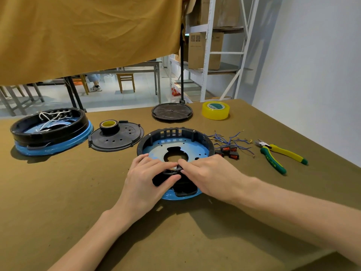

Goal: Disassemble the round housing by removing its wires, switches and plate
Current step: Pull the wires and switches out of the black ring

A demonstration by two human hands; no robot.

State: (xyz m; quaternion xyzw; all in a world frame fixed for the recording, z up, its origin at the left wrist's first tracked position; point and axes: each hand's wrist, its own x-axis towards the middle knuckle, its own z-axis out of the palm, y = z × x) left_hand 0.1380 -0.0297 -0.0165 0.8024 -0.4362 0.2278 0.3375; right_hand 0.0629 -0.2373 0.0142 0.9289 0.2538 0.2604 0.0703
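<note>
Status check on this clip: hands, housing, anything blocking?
Left hand and right hand both pinching black part at round housing near rim. Wires, switches already out, right. Nothing blocking.

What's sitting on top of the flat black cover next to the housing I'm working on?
A black tape roll with a yellow core rests on the flat black cover, near its back left. The part of the cover beneath the roll is hidden.

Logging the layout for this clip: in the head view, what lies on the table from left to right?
Second housing with white cord → flat black cover with black tape roll → open round housing → loose wires and switches → pliers.
</note>
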